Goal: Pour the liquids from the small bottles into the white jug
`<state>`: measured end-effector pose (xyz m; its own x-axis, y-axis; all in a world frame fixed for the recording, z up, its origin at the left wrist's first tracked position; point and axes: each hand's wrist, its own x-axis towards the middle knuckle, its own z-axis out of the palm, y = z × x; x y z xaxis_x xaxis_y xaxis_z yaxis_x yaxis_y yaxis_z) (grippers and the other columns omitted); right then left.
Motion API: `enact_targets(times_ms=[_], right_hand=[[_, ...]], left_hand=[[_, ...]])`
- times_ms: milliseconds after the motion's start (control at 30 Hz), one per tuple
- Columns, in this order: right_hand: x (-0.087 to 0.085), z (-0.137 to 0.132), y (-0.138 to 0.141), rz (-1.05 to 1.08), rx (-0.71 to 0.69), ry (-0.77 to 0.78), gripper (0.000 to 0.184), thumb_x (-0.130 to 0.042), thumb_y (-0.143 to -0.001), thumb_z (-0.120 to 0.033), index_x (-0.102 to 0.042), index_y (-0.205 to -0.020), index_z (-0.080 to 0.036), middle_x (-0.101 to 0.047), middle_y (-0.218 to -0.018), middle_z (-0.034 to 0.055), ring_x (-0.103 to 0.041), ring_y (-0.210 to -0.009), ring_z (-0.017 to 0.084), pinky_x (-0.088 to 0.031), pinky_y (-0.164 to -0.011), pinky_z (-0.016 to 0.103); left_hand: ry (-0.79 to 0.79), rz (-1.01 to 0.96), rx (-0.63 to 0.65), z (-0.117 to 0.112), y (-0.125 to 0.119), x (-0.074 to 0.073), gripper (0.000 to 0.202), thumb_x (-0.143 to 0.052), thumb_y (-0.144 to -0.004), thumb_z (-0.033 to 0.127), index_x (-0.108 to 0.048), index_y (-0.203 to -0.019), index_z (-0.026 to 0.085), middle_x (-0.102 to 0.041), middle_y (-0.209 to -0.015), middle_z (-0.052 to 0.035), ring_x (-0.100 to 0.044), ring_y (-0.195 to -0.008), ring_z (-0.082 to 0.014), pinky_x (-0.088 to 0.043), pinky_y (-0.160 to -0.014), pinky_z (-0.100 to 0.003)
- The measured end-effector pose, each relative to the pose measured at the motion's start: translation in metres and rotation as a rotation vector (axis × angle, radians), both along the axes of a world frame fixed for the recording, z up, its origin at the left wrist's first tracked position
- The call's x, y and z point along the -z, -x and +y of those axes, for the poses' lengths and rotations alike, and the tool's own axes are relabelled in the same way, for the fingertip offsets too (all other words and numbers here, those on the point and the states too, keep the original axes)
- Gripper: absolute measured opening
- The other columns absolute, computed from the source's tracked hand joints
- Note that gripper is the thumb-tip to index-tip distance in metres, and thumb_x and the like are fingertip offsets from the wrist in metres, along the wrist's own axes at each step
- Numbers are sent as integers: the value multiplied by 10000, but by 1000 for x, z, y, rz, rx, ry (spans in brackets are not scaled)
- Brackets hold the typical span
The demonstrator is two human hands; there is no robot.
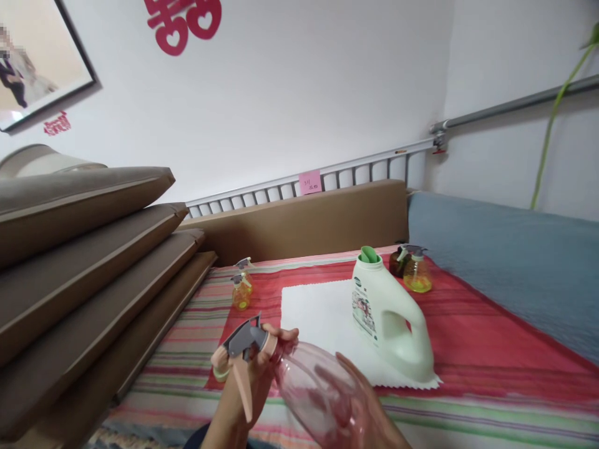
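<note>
left hand (pixel 258 369) is curled round the neck of the pink bottle (pixel 313 377), just under its gray spray top (pixel 244 337), and the right hand (pixel 369 393) hugs the bottle's body. the bottle is held on the near left side of the big green jug (pixel 384 299). my guess is that the step is twisting the spray top, on or off, i can't tell which. next, that seems to call for a tight right hand while the left turns.
</note>
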<state>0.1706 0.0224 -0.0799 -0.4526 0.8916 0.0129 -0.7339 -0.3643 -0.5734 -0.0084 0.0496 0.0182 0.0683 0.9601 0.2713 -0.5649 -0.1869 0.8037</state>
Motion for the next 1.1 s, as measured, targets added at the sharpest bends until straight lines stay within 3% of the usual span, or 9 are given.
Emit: enact_targets(times_ms=[167,300,433,533,667,767,833,933,1100], right_hand=[[1,-5,8,-62,98,-2,685,-550,-678,-710,-464,-1256,-352,-615,-1164,123,-607,-999,349,-502,-732,522],[1,-7,15,-151,381,-103,834,-878,-450,-369,-473,-1174,-451,-551,-1245,36,-508,-1144,302,-481,-822,430],[-7,-7,13,-80,195,24,727,-822,-545,-434,-457,-1174,-441,-497,-1284,67,-546,-1079,344,-514,-679,468],[-6,-10,6,-68,94,-44,697,-851,-520,-353,-532,-1139,-369,-562,-1214,88,-548,-1078,356,-502,-753,502],[22,-8,-8,-144,125,3,542,-813,-580,-371,-605,-1080,-342,-623,-1164,77,-574,-1063,323,-446,-897,502],[52,7,-16,-159,191,44,599,-804,-558,-435,-603,-1108,-313,-638,-1124,93,-575,-1062,328,-463,-877,493],[66,17,-17,-139,202,66,706,-794,-552,-472,-543,-1193,-320,-644,-1084,98,-595,-1022,333,-490,-807,502],[75,24,-10,-89,253,143,832,-812,-525,-471,-448,-1263,-355,-625,-1083,93,-618,-965,333,-506,-727,509],[64,7,15,-145,383,53,838,-839,-482,-463,-442,-1217,-398,-525,-1248,85,-534,-1104,323,-499,-787,470]], left_hand=[[5,14,71,3,0,-1,203,-724,-678,285,-669,-845,183,-689,-865,-85,-608,-1002,-313,-396,-991,-485],[0,-37,76,2,-1,-2,198,-714,-696,281,-667,-876,211,-674,-923,-53,-611,-983,-255,-410,-983,-437],[-18,-95,53,-1,-14,-8,152,-719,-688,224,-669,-830,202,-665,-835,-16,-631,-881,-191,-463,-921,-384],[-27,-120,-32,-1,-13,-19,132,-698,-705,209,-654,-829,195,-664,-849,-24,-636,-882,-206,-492,-878,-408],[17,-189,-173,8,22,-40,191,-721,-652,230,-628,-810,175,-655,-862,-30,-627,-753,-153,-536,-708,-294],[-17,-160,-271,12,47,-44,155,-718,-638,193,-594,-728,170,-580,-683,34,-512,-527,-64,-448,-489,-180],[-34,-46,-302,12,47,-33,176,-708,-663,210,-546,-615,157,-509,-559,51,-448,-451,-55,-381,-420,-175],[91,146,-318,7,23,5,188,-741,-643,250,-587,-616,145,-562,-521,21,-506,-450,-89,-400,-439,-205],[310,205,-164,-1,-21,75,392,-748,-593,427,-700,-888,172,-712,-968,-134,-637,-945,-346,-523,-767,-437]])
